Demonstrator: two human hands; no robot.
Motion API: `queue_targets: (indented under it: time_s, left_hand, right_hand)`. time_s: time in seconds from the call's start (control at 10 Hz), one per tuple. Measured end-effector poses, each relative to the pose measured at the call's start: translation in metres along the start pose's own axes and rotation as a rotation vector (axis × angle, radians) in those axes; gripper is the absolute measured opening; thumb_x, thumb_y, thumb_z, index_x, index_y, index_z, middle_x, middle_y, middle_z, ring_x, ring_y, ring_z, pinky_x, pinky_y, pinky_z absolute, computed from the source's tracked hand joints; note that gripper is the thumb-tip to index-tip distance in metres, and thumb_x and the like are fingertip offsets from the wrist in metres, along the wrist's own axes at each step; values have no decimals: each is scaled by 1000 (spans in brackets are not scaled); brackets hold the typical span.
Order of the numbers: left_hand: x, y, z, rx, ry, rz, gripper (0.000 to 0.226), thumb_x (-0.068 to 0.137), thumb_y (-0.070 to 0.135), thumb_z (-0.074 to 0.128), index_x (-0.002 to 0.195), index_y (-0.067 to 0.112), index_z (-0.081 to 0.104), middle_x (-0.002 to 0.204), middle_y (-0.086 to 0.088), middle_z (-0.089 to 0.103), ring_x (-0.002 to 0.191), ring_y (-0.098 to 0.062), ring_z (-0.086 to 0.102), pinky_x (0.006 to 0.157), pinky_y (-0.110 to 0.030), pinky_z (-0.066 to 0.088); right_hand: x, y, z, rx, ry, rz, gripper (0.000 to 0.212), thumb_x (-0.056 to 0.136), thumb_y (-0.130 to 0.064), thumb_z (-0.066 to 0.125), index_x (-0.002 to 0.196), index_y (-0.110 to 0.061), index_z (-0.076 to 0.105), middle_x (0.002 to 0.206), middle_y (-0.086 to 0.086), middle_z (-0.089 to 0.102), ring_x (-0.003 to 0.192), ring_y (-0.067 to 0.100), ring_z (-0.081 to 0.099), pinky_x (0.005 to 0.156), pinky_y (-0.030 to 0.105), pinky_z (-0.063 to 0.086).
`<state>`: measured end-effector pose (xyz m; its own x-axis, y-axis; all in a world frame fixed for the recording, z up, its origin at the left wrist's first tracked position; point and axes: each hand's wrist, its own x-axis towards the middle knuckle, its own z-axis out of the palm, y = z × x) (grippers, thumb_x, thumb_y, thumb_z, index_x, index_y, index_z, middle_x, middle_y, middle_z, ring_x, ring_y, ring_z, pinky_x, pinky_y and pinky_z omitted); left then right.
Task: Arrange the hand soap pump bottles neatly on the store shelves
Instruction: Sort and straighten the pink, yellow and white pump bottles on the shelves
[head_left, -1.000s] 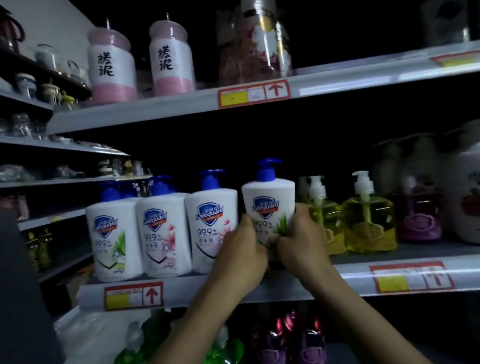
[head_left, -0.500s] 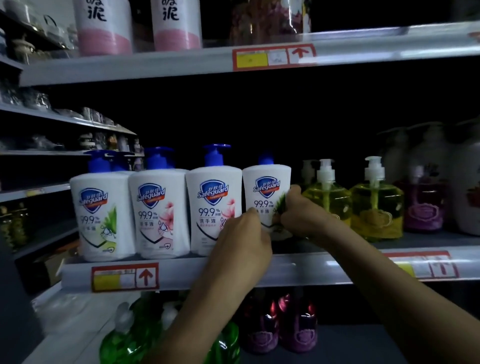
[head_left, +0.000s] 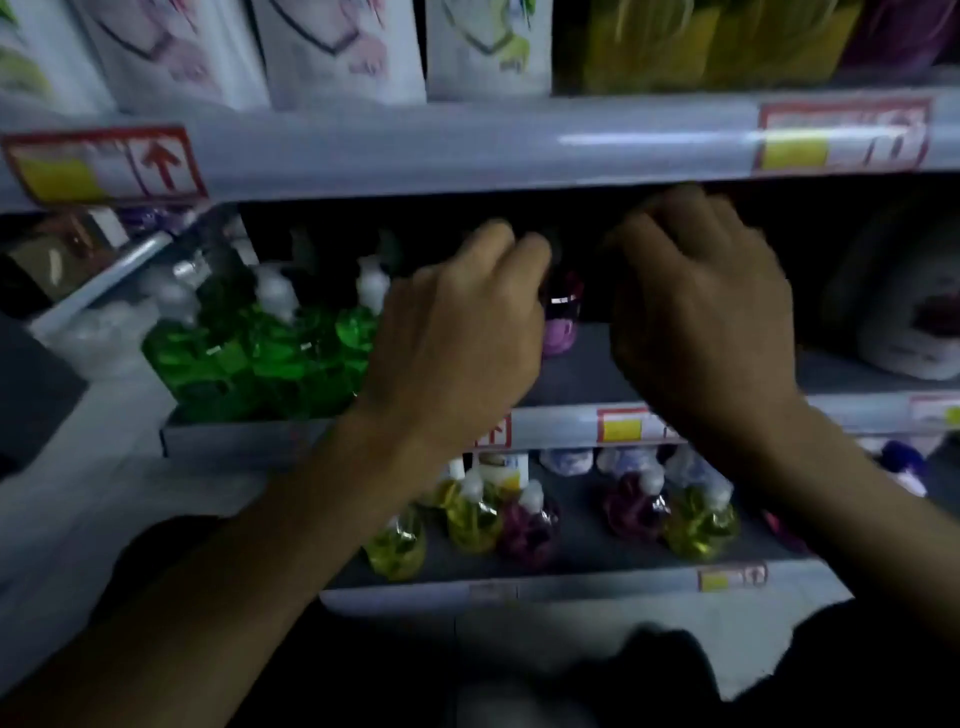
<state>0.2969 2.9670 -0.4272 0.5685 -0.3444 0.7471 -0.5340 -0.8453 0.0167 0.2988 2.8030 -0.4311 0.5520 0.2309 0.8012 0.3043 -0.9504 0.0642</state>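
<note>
Smooth grey shelf (head_left: 574, 375), rounded purple bottle (head_left: 560, 332)

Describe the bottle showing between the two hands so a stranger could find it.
Find the middle shelf, below the white bottles. Right of the green bottles, between the left hand and right hand, stands the purple bottle, unlike its green neighbours.

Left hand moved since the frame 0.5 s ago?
Yes, downward. The left hand was above the shelf edge with the red-arrow tag, at a white bottle; now it is below that edge, beside the green bottles.
</note>
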Motion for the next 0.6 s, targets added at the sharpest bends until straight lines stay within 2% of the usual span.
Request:
queue_targets:
  time_s: [0.1, 0.2, 0.3, 0.4, 0.5, 0.6]
  left_hand:
    - [-52, 10, 56, -12, -262, 74, 8, 82, 9, 50, 84, 12, 56, 80, -9, 53, 54, -35, 53, 44, -39, 46]
    - [-96, 20, 120, -18, -625, 78, 10, 80, 15, 48, 86, 15, 56, 87, -5, 56, 66, -34, 61, 50, -36, 45]
    - [-109, 36, 168, -12, -904, 41, 9, 86, 14, 49, 89, 17, 57, 95, -4, 61, 82, -31, 63, 55, -34, 35]
    - [-99, 55, 198, -83, -970, 49, 9, 89, 13, 48, 80, 16, 49, 92, -8, 62, 86, -31, 62, 58, -33, 36]
    - [-81, 79, 225, -205, -965, 47, 8, 90, 12, 47, 85, 13, 53, 95, -15, 62, 87, -36, 60, 60, -34, 38]
    - [-64, 111, 253, -381, -909, -22, 19, 88, 12, 48, 99, 11, 62, 102, -19, 63, 95, -38, 61, 70, -36, 45]
  right_hand:
    - [-65, 18, 29, 127, -295, 4, 13, 75, -15, 51, 79, -15, 63, 78, 11, 60, 65, 37, 59, 50, 36, 43]
    - [-139, 27, 68, 70, -991, 129, 18, 82, -17, 55, 97, -20, 64, 102, 9, 66, 91, 35, 66, 65, 36, 50]
    - [-183, 46, 96, 63, -1409, 163, 35, 88, -21, 49, 121, -21, 60, 127, 10, 59, 118, 30, 57, 94, 35, 48]
    - [-186, 79, 99, 53, -1442, 360, 33, 93, -17, 48, 123, -9, 59, 128, 15, 58, 117, 30, 56, 89, 29, 44]
    - [-164, 157, 98, -13, -1510, 558, 26, 96, -17, 50, 116, -6, 61, 115, 18, 63, 100, 30, 61, 88, 34, 47]
    - [-173, 258, 106, -93, -1443, 819, 28, 93, -20, 55, 115, -4, 62, 116, 19, 65, 101, 33, 62, 91, 36, 49]
